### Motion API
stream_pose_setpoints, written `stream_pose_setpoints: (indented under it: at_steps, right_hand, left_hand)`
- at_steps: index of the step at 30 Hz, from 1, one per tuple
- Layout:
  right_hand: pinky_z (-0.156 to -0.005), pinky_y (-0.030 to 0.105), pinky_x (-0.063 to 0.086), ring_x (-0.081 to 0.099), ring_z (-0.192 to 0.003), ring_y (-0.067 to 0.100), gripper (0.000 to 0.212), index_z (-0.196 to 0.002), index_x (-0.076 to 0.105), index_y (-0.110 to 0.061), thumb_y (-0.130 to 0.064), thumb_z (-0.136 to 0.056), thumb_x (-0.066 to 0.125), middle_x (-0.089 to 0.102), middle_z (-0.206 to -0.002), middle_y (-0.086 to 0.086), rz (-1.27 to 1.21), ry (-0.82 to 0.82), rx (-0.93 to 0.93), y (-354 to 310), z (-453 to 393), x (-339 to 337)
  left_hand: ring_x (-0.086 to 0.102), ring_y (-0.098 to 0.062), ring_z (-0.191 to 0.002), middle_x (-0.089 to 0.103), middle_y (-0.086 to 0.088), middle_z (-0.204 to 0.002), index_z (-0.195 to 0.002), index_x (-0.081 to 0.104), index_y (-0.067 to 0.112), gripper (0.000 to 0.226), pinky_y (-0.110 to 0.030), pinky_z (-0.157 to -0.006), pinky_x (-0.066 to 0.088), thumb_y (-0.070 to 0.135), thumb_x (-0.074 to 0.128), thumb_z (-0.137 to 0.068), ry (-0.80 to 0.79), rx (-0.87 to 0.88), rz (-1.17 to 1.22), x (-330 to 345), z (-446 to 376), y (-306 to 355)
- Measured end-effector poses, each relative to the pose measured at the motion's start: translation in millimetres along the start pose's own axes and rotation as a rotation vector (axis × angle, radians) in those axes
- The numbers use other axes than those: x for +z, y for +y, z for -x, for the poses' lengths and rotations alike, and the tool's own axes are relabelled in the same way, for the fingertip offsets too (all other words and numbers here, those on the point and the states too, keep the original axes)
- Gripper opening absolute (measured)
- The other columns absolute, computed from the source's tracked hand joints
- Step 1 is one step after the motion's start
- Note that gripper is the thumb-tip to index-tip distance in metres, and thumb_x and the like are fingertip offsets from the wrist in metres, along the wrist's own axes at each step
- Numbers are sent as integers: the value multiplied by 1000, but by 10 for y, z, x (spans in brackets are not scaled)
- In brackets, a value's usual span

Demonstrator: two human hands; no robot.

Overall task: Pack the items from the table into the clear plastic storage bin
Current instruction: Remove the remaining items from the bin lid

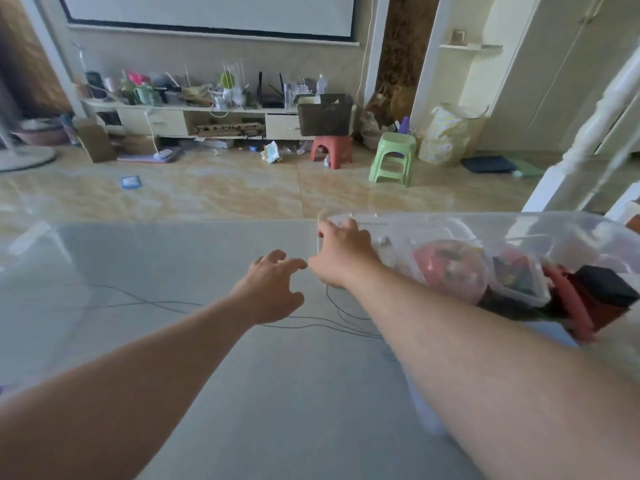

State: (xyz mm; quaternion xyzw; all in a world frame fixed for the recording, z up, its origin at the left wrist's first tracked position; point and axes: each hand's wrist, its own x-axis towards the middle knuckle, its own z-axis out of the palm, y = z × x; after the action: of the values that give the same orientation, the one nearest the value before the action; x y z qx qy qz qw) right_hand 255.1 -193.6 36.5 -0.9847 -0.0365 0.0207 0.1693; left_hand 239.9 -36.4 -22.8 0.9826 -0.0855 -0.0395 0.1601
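Note:
The clear plastic storage bin [485, 218] stands on the right side of the grey table [242, 393]. Inside it lie a round clear container with red contents [450, 271], a small clear box of dark items [519, 282] and a red and black object [595, 296]. My right hand [343, 258] grips the bin's near left corner, fingers curled over the rim. Just left of it, my left hand [273, 289] hovers over the table with fingers spread, holding nothing. A thin dark cable [156, 303] snakes across the tabletop below both hands.
A blurred translucent plastic piece [31, 271] sits at the table's left edge. Beyond the table is tiled floor with a red stool [330, 150], a green stool [393, 157] and a cluttered low cabinet [207, 116]. A white post [588, 140] rises at right.

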Motion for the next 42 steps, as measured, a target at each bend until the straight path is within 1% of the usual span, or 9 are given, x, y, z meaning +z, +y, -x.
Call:
stream_pose_setpoints:
  at_steps: [5, 9, 18, 24, 30, 32, 35, 38, 42]
  right_hand:
    - [-97, 50, 44, 38, -134, 37, 59, -150, 40, -24, -58, -102, 44, 34, -151, 13, 52, -13, 370, 268, -587, 572]
    - [-103, 46, 45, 43, -134, 41, 64, -151, 40, -25, -45, -94, 60, 37, -150, 15, 86, -76, 467, 487, -849, 827]
    - [-95, 38, 39, 37, -128, 38, 45, -134, 59, -35, -33, -89, 57, 41, -139, 9, -63, -147, 147, -97, -426, 1245]
    - [-112, 40, 43, 47, -132, 34, 64, -143, 54, -44, -27, -82, 59, 44, -142, 5, -221, -258, -53, -619, 91, 1530]
    - [-107, 41, 48, 52, -126, 33, 62, -137, 55, -47, -24, -81, 62, 46, -134, 3, -220, -288, -123, -805, 371, 1624]
    - [-107, 37, 48, 53, -127, 32, 61, -140, 56, -43, -26, -83, 72, 48, -135, 4, -208, -290, -145, -797, 419, 1594]
    - [-106, 38, 48, 54, -125, 34, 66, -144, 54, -28, -31, -84, 81, 50, -136, 9, -153, -237, -209, -787, 509, 1331]
    - [-98, 40, 50, 56, -117, 33, 49, -128, 61, -20, -30, -84, 80, 55, -126, 8, -102, -111, -366, -767, 640, 682]
    - [-86, 31, 48, 57, -100, 24, 35, -120, 70, -24, -28, -85, 78, 58, -111, 6, -75, 109, -531, -366, 915, -614]
  left_hand:
    - [26, -33, -147, 24, -1, -164, -155, 35, 35, 71, -50, -114, 39, 39, 59, -89, -83, 152, -94, 447, -715, -77]
    - [37, -32, -140, 34, 3, -160, -152, 36, 26, 65, -48, -113, 39, 45, 54, -93, -136, 354, -229, 749, -1043, -147]
    - [54, -27, -118, 60, 5, -127, -121, 62, 40, 41, -38, -100, 45, 64, 43, -93, 76, 307, -241, 555, -284, -898]
    - [57, -14, -96, 62, 17, -99, -95, 66, 38, 97, -32, -87, 43, 98, -6, -69, 14, 129, -253, 201, 614, -1510]
    - [62, -14, -100, 62, 12, -101, -97, 64, 35, 107, -30, -81, 38, 92, -20, -65, -46, 143, -447, 61, 1022, -1544]
    - [65, -18, -94, 56, 9, -88, -99, 64, 32, 95, -30, -77, 33, 87, -10, -73, -61, 168, -512, 48, 1082, -1476]
    - [64, -23, -83, 40, 11, -68, -94, 59, 29, 56, -32, -71, 40, 79, 33, -87, -75, 87, -376, 19, 1169, -1458]
    - [61, -3, -72, 61, 19, -71, -83, 50, 27, 29, -19, -58, 42, 49, 64, -94, -24, 49, -125, -115, 1265, -1382]
    - [65, 17, -69, 74, 12, -81, -90, 67, 27, 10, -11, -54, 45, 17, 70, -94, 126, 3, 258, -508, 1210, -734]
